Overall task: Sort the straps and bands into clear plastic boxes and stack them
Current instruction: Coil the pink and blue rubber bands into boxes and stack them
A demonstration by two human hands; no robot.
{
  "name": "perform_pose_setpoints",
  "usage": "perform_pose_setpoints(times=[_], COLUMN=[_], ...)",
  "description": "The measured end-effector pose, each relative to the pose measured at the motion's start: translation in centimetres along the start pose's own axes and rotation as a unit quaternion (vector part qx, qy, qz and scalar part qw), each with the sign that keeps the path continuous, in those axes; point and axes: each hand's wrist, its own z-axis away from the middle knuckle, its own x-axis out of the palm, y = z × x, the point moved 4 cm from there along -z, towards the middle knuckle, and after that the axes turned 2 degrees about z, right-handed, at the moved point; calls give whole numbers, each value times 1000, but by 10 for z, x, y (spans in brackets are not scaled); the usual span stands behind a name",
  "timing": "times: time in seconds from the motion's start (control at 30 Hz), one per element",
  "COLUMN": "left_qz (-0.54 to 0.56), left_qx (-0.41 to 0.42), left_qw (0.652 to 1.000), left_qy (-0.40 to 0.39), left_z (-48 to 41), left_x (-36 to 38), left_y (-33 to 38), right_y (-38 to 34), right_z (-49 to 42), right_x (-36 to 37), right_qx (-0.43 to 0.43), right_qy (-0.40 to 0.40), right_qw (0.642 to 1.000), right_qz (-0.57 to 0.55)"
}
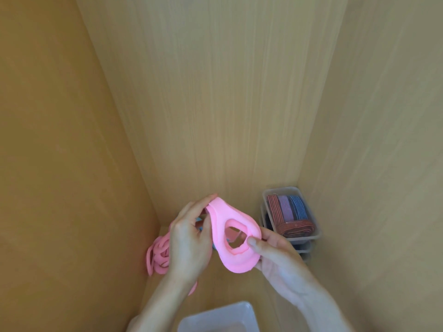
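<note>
Two hands are showing, a left hand and a right hand, together holding one coiled pink band. The stack of clear boxes is showing at least three boxes, the top one carrying straps in three colours: red, purple, blue. Left of the stack, a heap of pink bands is lying, too tangled to count. One more clear box is sitting in front of the stack.

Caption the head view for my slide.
A pink band held by left hand and right hand; filled clear boxes stacked at right, another box below.
</note>
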Motion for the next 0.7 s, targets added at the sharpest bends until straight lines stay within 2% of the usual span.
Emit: perform_pose_setpoints(times=[0.2, 0.3, 0.37, 0.53, 0.6, 0.7], left_qz=[-12, -18, -27, 64, 102, 115], left_qx=[-24, -29, -38, -97, -105, -109], left_qw=[1000, 999, 999, 974, 968, 967], left_qy=[9, 4, -26, -196, -203, -197], left_z=[1, 1, -2, -11, -14, -17], left_x=[-4, -5, -5, 5, 8, 10], left_y=[-10, -14, -18, -25, -25, -28], right_y=[-7, -14, -22, -53, -59, -60], right_z=[0, -2, -5, -14, -19, -24], right_x=[5, 6, 6, 17, 22, 28], right_qx=[-29, -14, 22, 96, 100, 106], right_qy=[7, 16, 13, 6, 29, 48], right_qw=[999, 998, 1000, 985, 974, 966], right_qz=[42, 56, 17, -144, -201, -229])
